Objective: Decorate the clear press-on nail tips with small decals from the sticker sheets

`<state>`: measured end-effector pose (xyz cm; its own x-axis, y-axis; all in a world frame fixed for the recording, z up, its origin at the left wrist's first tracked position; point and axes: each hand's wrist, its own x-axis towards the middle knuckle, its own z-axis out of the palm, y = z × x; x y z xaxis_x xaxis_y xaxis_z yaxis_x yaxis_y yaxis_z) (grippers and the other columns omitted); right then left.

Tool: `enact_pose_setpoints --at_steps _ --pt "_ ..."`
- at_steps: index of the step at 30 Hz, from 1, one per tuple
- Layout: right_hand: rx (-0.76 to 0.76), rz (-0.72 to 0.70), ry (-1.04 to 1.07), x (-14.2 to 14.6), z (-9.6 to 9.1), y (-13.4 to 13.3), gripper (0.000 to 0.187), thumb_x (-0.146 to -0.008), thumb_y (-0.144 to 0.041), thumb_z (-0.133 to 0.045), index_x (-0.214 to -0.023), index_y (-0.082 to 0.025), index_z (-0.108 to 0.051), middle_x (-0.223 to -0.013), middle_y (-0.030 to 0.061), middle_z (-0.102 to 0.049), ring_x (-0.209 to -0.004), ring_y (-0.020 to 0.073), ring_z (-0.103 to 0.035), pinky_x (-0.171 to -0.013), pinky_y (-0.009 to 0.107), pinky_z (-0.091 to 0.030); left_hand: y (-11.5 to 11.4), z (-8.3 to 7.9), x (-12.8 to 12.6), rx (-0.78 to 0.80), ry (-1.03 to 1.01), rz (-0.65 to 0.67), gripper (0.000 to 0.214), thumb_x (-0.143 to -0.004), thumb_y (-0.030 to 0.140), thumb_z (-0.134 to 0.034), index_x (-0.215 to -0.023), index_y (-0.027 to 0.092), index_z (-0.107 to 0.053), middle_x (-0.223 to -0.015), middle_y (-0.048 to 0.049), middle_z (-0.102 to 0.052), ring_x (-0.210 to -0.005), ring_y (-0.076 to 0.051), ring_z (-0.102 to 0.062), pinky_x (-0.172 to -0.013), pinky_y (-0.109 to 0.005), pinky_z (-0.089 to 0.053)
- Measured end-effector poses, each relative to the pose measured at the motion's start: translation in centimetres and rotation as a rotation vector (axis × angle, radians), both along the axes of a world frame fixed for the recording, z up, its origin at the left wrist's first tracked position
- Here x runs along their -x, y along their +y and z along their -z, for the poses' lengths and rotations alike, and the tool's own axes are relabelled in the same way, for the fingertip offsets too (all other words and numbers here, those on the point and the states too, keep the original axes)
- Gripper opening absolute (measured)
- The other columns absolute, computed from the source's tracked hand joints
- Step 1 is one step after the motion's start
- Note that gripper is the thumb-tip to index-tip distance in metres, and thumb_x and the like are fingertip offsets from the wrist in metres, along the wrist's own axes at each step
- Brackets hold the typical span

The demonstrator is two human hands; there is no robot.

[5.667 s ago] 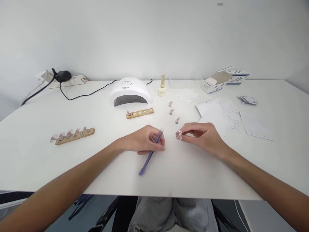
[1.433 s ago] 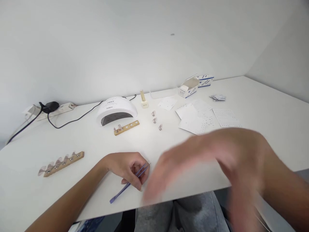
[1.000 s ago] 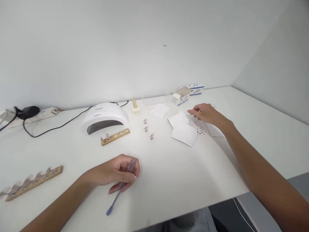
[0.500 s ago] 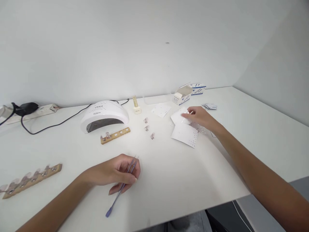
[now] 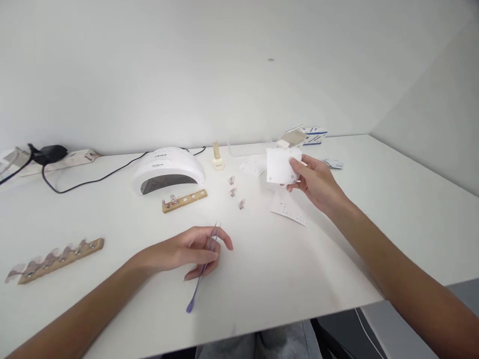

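Observation:
My left hand (image 5: 202,252) is closed around purple tweezers (image 5: 196,293), its index finger reaching out past them; their tips point away from me. My right hand (image 5: 312,177) pinches a small white sticker sheet (image 5: 280,165) by its right edge, lifted above the table. Faint star-like marks show along the lower part of this sheet. Beneath it, another sticker sheet (image 5: 288,209) with small dark dots lies on the table. Three loose nail tips (image 5: 232,192), clear pinkish with metallic bases, sit between my hands.
A white nail lamp (image 5: 170,167) stands at the back, with a nail polish bottle (image 5: 217,158) beside it. Wooden nail holders, one short (image 5: 185,201) and one farther left (image 5: 62,260), carry nail tips. Small boxes (image 5: 314,135) and packets (image 5: 334,163) are at the back right.
My right hand has lifted a sticker sheet from the pile and turned it upright. My left hand has shifted slightly, its index finger now stretched out. The camera view has moved a little.

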<state>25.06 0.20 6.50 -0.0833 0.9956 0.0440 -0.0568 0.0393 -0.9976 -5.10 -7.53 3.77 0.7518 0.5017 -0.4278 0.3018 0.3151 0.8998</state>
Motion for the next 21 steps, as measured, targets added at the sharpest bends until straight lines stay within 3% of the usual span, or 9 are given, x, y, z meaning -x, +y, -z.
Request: enact_pose_setpoints --at_steps 4,7,11,15,21 --pt "0.165 -0.299 0.197 2.9 0.0 -3.0 0.025 -0.087 -0.024 -0.055 -0.112 -0.019 -0.059 -0.101 0.0078 -0.065 -0.077 0.0174 -0.062 -0.059 0.03 -0.051 -0.3 -0.3 -0.6 -0.007 -0.05 -0.144 0.024 -0.092 0.031 -0.041 -0.112 0.018 -0.046 -0.067 0.0007 -0.053 -0.048 -0.007 -0.035 -0.048 -0.023 -0.027" --pt "0.229 -0.424 0.229 3.8 0.5 -4.3 0.029 -0.087 -0.02 -0.056 -0.115 -0.02 -0.06 -0.11 0.0073 -0.065 -0.088 0.0182 -0.062 -0.074 0.033 -0.051 -0.8 -0.3 -1.1 -0.038 -0.026 -0.251 0.023 -0.093 0.038 -0.04 -0.107 0.021 -0.043 -0.065 0.0021 -0.05 -0.054 -0.009 -0.034 -0.048 -0.022 -0.024" --pt "0.208 -0.441 0.175 4.1 1.2 -4.8 0.027 -0.086 -0.02 -0.058 -0.112 -0.022 -0.065 -0.113 0.0045 -0.066 -0.097 0.0171 -0.062 -0.091 0.033 -0.045 -1.1 0.2 -1.4 -0.219 -0.057 -0.405 0.022 -0.093 0.041 -0.041 -0.099 0.02 -0.045 -0.057 0.0058 -0.039 -0.051 -0.008 -0.03 -0.049 -0.022 -0.021" --pt "0.169 -0.448 0.097 4.3 1.6 -5.1 0.027 -0.086 -0.021 -0.058 -0.111 -0.024 -0.067 -0.109 0.0034 -0.068 -0.099 0.0175 -0.062 -0.094 0.036 -0.044 -0.9 0.6 -1.1 -0.437 0.03 -0.574 0.028 -0.092 0.042 -0.043 -0.088 0.017 -0.054 -0.054 0.0052 -0.036 -0.05 -0.007 -0.028 -0.051 -0.023 -0.024" --pt "0.127 -0.42 -0.052 4.7 1.9 -5.6 0.029 -0.083 -0.021 -0.061 -0.11 -0.026 -0.068 -0.106 0.0028 -0.07 -0.093 0.0194 -0.065 -0.086 0.036 -0.048 -1.1 0.9 -1.3 -0.485 0.105 -0.532 0.032 -0.091 0.044 -0.046 -0.081 0.016 -0.057 -0.053 0.0043 -0.034 -0.05 -0.008 -0.03 -0.048 -0.023 -0.025"
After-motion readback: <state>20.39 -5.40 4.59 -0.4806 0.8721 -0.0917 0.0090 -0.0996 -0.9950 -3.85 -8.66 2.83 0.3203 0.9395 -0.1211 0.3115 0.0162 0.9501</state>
